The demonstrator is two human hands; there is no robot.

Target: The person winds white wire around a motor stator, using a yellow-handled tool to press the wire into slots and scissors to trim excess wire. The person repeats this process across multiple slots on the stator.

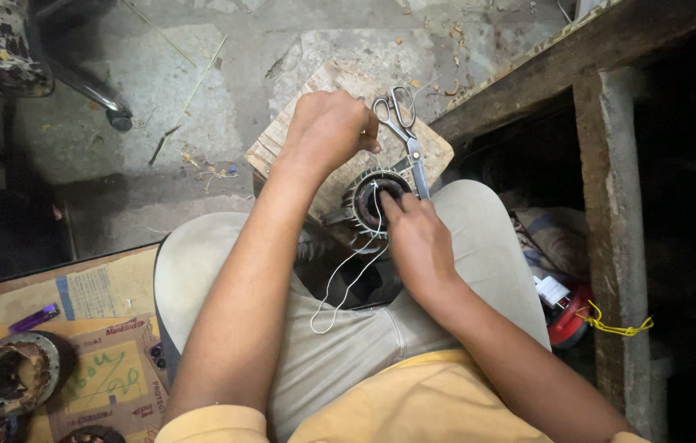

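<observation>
Resting on a worn wooden block (282, 143) between a seated person's knees, a round motor stator (371, 201) shows a ring of grey metal laminations around a dark bore. A thin white cord (346, 283) runs from the stator's top face, loops down over the person's grey trousers (340, 344) and trails near the lap. The right hand (420, 242) lies just near and right of the stator, its fingertips (387, 203) pressed onto the winding at the rim where the cord passes; the fingers are curled, pinching at the cord. The left hand (327, 131) hovers at the far left of the stator, closed in a loose fist, apparently drawing the cord's other end taut, though the grip itself is hidden. Steel scissors (404, 131) lie closed on the block, just far and right of the stator, blades pointing near. On flattened cardboard (106, 369) at near left sit another stator (12, 377) with copper-brown windings and a purple lighter (34, 317). A wooden bench frame (610, 205) stands at right.
</observation>
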